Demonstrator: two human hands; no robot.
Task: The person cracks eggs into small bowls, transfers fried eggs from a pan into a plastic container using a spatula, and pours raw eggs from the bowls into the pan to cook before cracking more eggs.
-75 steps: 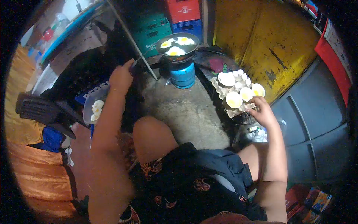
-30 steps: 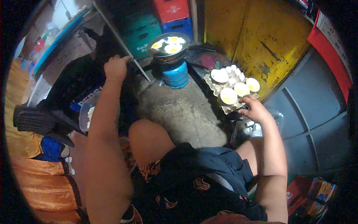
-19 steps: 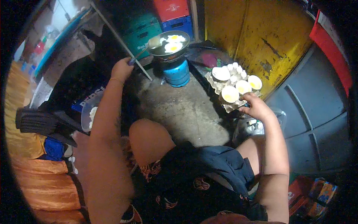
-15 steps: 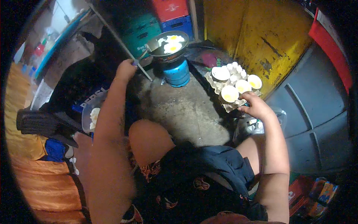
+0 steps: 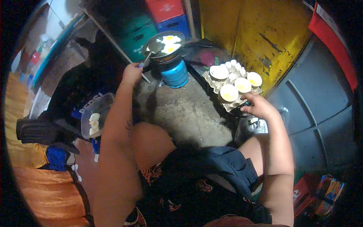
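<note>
Nearest to you are your dark shorts point(image 5: 211, 162), on the near side of the pan. Farther out, left of the pan and nearer to you than it is, a clear plastic tub point(image 5: 87, 128) holds pieces of cooked egg point(image 5: 93, 123). On the pan's other side, to the right and also nearer to you, stands a clear bag point(image 5: 259, 126). Your right hand point(image 5: 261, 106) is above it, with its grip narrow, thumb and fingers a little apart at the near corner of the egg tray point(image 5: 231, 105); you cannot tell whether the fingertips touch it. The tray lies right of the pan and nearer to you, bearing three bowls point(image 5: 227, 87) with yolks, a fourth white bowl point(image 5: 218, 72) and white eggs point(image 5: 234, 68).

Your left hand point(image 5: 132, 74), left of the pan and just nearer to you, has its grip closed round the handle of a spatula point(image 5: 148, 58), whose far end reaches over the pan's near left rim. The pan point(image 5: 151, 43) sits on top of a blue gas tank point(image 5: 174, 75), with fried eggs point(image 5: 170, 39) inside. Beyond it stand green point(image 5: 140, 42), red point(image 5: 166, 11) and blue crates point(image 5: 174, 24)
</note>
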